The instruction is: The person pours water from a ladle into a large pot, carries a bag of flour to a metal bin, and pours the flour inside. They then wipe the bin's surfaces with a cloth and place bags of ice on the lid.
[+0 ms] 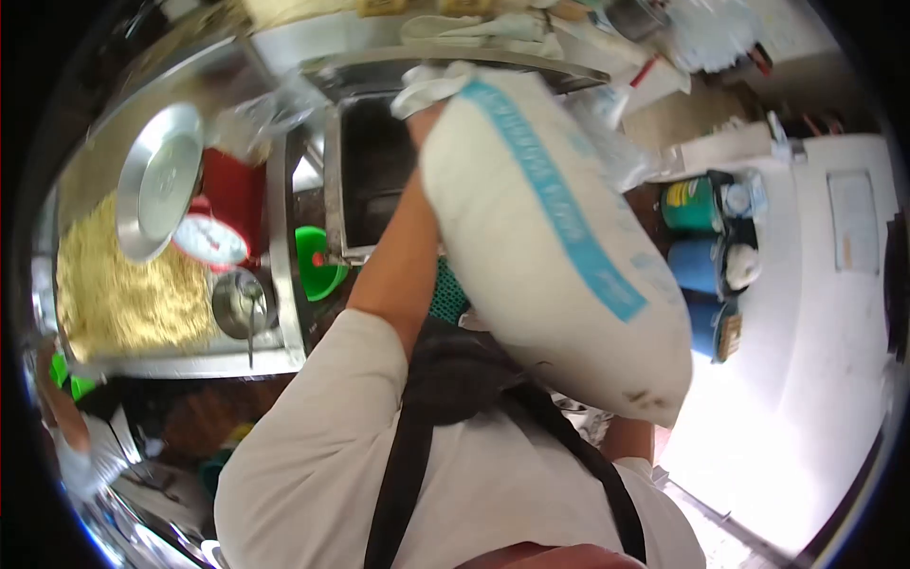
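Note:
A large, full white sack (550, 218) with a blue printed band lies tilted across the front of my body. My left hand (426, 124) is at the sack's upper end, by its crumpled white neck, and holds it there; most of its fingers are hidden by the sack. My right forearm passes beneath the sack's lower end. The sack covers my right hand.
On the left counter are a red scale (232, 209) with a metal pan (161, 185), a metal bowl (232, 318) and yellowish crumbly material (123, 294). A dark metal basin (374, 161) stands ahead. Containers (695, 266) sit right. Another person (85, 446) is at far left.

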Demonstrator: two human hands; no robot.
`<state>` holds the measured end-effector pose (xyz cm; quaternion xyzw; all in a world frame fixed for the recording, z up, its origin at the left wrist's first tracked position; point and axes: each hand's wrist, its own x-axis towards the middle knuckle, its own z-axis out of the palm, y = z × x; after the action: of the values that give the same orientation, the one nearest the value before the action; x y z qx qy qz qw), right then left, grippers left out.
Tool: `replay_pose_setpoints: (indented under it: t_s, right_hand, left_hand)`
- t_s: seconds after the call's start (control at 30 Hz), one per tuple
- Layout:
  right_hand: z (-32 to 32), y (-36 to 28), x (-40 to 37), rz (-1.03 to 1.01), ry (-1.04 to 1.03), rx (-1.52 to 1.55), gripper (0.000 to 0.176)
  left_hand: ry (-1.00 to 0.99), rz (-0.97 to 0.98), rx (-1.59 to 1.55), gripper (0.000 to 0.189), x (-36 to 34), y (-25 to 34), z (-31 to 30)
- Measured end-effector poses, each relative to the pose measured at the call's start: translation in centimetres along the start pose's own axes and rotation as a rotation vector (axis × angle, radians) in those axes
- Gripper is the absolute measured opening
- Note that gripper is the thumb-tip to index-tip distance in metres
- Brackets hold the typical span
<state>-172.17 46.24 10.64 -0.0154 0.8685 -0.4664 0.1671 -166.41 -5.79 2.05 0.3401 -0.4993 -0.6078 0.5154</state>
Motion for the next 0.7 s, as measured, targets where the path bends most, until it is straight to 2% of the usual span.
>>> replay_pose_setpoints:
  t_s: [0.13,0.27,0.33,0.43,0.67,0.7]
  right_hand:
    - [5.6,4.1,0.9,0.065,-0.015,0.014,0.055]
    - [7.2,5.5,4.8,0.137,-0.103,-0.126,0.055]
    - [7.3,4.8,6.1,0.171,-0.140,-0.104,0.055]
    - [8.4,4.3,4.7,0.108,0.022,0.574,0.050]
    - [10.9,0.9,4.4,-0.248,0.279,0.083,0.049]
    - [11.1,-0.5,4.7,-0.211,0.319,0.055,0.047]
  left_hand:
    - [-0.045,-0.321,0.085,0.020,-1.1,-8.2,-6.4]
    - [-0.073,-0.424,0.107,0.023,-0.7,-10.2,-7.4]
    - [-0.078,-0.457,0.118,0.024,0.2,-10.5,-7.5]
    - [-0.083,-0.504,0.128,0.026,1.1,-10.9,-7.3]
    - [-0.110,-0.579,0.172,0.031,1.8,-12.5,-8.0]
    - [-0.114,-0.584,0.184,0.031,1.6,-12.5,-8.2]
